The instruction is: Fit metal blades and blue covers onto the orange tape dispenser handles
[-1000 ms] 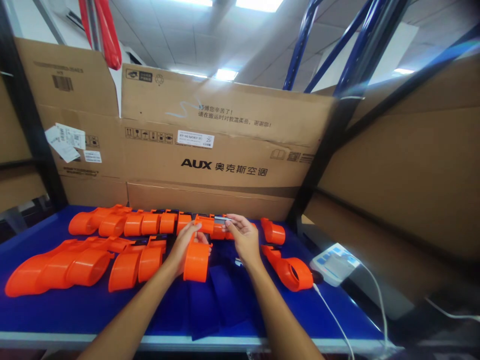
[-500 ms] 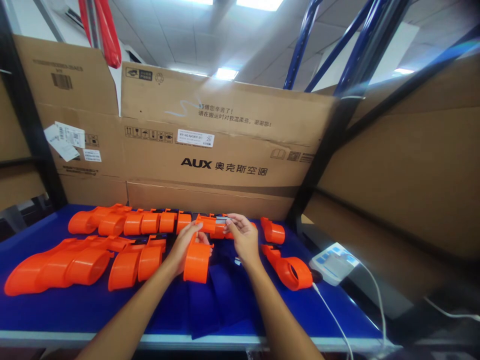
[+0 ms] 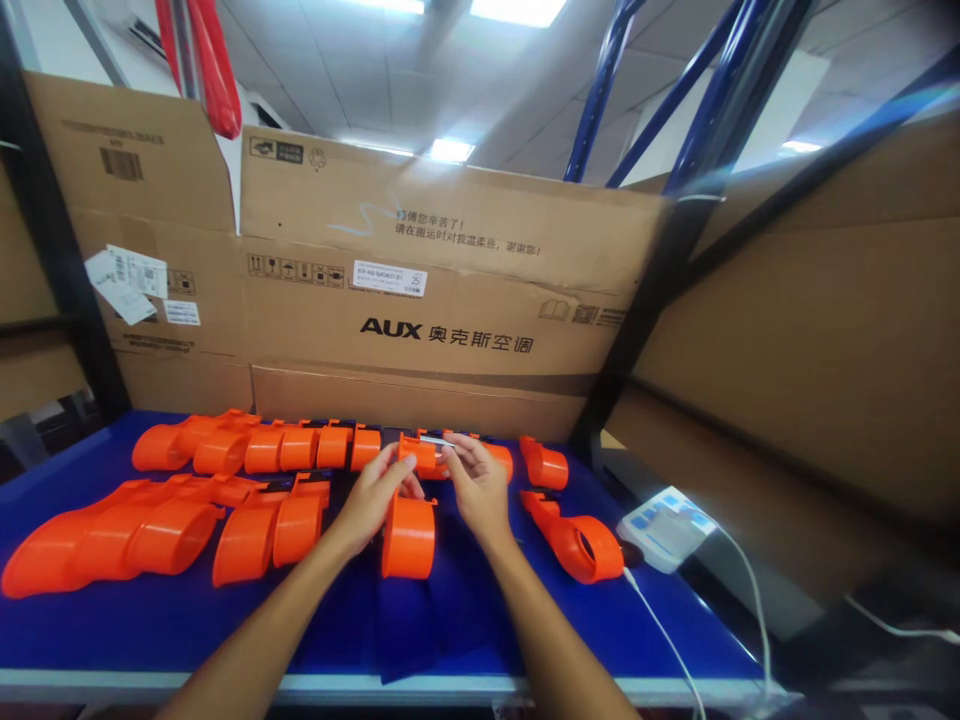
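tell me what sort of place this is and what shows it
Probably a workshop or small assembly station: rows of similar orange plastic parts lie on a blue tabletop, printed cardboard stands behind, and blue metal posts rise above.

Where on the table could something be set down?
Bare: front left, between left rings and table edge; front right, between right forearm, right ring and edge. Crowded: behind the held part, where back rings line the cardboard.

White ceiling lights [image 3: 517, 10] glare above me, hazing the upper cardboard [image 3: 435, 310]. My tabletop [image 3: 600, 635] is dimmer, with deep shadow beyond its right edge. Detail softens around my right hand [image 3: 480, 490]; wide-angle stretching distorts the left corner.
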`<state>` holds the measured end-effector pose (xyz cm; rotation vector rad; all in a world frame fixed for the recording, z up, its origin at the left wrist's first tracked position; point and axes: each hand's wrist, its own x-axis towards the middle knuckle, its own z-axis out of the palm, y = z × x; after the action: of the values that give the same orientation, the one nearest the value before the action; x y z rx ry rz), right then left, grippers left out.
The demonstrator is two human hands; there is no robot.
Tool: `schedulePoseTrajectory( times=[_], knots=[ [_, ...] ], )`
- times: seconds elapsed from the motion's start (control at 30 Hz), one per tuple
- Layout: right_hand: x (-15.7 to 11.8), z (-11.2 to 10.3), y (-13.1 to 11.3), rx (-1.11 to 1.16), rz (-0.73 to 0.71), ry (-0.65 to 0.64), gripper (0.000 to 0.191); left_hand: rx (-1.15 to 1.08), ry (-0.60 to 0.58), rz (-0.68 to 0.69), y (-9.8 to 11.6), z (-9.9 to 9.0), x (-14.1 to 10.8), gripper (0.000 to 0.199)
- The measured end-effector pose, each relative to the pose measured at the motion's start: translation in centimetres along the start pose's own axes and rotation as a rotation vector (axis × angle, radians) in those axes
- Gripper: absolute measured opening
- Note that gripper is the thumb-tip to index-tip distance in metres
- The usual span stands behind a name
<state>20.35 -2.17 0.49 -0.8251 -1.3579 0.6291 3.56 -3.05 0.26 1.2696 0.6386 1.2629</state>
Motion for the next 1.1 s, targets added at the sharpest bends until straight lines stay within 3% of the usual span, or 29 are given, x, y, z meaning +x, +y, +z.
schedulePoseTrajectory(
  times=[0.2, 0.43, 0.7, 1.1],
  knots=[
    [-1.0, 0.3, -1.1, -0.172, -0.055, -0.161, 0.059, 0.068, 0.025, 0.006, 0.0, 0.1, 0.0, 0.053],
    [-1.4, -0.1, -2.3, -0.246, -0.08, -0.323, 0.061, 0.085, 0.043, 0.021, 0.2, 0.6, -0.3, 0.053],
    [-1.3, 0.9, -1.2, 0.081, 0.069, -0.265, 0.064, -0.117, 0.128, 0.012, 0.8, 0.3, -0.3, 0.044],
    [-1.5, 0.7, -1.1, -0.022, 0.018, -0.269, 0.061, -0.092, 0.129, 0.036, 1.0, 0.0, -0.2, 0.042]
  ],
)
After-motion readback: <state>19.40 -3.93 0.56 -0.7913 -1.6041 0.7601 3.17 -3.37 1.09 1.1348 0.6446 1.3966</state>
